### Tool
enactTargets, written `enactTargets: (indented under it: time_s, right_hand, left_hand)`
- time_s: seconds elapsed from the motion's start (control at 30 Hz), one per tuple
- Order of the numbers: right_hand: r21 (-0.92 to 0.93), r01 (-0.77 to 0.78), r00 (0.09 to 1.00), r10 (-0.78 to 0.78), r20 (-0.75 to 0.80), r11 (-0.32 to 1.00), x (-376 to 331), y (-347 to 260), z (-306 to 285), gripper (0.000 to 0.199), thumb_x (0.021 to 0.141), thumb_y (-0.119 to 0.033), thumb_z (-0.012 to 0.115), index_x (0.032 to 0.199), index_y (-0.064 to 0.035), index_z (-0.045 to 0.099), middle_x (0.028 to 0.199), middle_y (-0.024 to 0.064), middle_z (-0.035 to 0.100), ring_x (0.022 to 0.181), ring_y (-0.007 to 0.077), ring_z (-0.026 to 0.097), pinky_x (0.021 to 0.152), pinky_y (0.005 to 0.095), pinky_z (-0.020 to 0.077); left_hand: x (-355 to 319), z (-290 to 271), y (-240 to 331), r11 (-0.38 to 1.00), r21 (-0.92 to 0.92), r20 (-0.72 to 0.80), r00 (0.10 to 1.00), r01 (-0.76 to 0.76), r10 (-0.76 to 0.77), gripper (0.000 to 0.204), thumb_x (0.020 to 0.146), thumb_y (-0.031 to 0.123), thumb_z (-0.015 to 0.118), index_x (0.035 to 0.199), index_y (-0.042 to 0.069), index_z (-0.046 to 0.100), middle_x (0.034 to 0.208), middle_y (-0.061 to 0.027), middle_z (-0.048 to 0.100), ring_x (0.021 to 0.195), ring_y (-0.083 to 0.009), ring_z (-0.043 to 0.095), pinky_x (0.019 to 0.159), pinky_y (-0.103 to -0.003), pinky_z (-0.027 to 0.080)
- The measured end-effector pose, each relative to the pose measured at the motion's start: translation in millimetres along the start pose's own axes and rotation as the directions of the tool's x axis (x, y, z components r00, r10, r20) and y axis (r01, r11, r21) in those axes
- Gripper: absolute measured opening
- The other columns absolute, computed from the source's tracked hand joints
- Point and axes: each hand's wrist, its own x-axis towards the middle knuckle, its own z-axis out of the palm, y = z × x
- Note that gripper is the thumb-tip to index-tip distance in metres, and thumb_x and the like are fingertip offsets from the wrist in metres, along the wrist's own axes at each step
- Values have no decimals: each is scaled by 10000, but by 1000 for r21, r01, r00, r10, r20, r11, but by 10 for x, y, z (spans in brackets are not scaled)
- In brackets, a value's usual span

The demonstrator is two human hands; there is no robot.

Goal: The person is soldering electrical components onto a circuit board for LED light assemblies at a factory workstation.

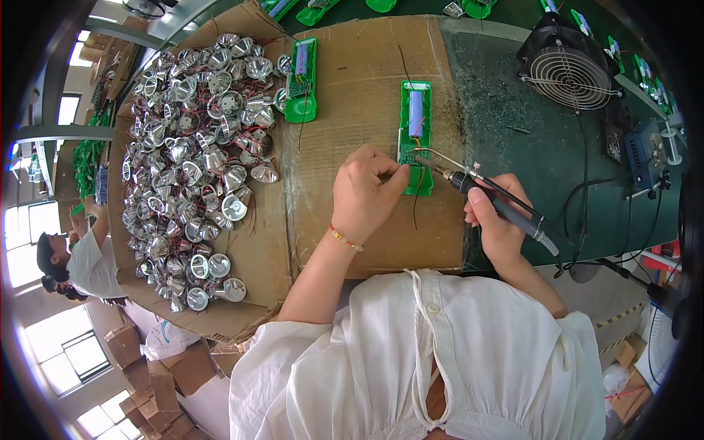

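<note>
A green plastic housing (416, 182) lies upright on the cardboard in front of me, with a purple cylindrical battery cell (416, 114) and a small green circuit board inside. Black and red wires run out of it. My left hand (369, 183) is closed in a pinch at the board's left edge; whatever lies between its fingertips is hidden. In my right hand (502, 220) is a soldering iron (506, 209), gripped by its dark handle. A thin curved metal tube is fixed along the iron, and both tips reach the board from the right.
A cardboard box (268, 293) full of shiny lamp reflectors (213, 158) stands at left. Beside it lies a second green housing (301, 106). A caged fan (570, 77) and a blue device (649, 158) with cables occupy the right. Another person (92, 253) works at far left.
</note>
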Motion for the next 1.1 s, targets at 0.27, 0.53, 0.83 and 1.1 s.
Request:
enactTargets:
  time_s: [0.27,0.53,0.83,1.1]
  right_hand:
    - [-12,-68,997,68,38,998,-2,-8,-18,154,816,-94,631,817,-5,506,637,73,589,516,81,547,465,204,442]
    - [61,-11,1000,12,-11,998,-49,-16,-47,174,826,-120,630,838,-4,500,642,80,590,525,87,549,472,202,443]
    - [15,56,996,-55,-74,998,3,-3,-170,178,819,-113,637,854,-5,500,643,73,589,530,82,548,471,197,441]
    - [-46,79,965,-88,-249,996,149,209,-557,143,828,-94,616,880,-3,520,653,59,581,520,74,528,471,186,425]
  left_hand:
    - [10,12,-11,999,-10,21,999,35,-34,135,706,133,666,634,22,638,713,-87,569,670,-245,560,600,-338,441]
    - [9,-8,-12,999,-22,25,999,33,-33,141,705,135,664,634,17,637,712,-93,566,603,-232,554,557,-323,434]
    - [24,4,-24,1000,10,17,1000,5,-5,150,698,143,670,628,18,626,701,-99,564,599,-244,556,556,-331,441]
    - [576,-193,85,1000,-17,-48,999,23,-24,207,754,196,673,809,-3,669,743,-115,662,669,-183,643,610,-278,492]
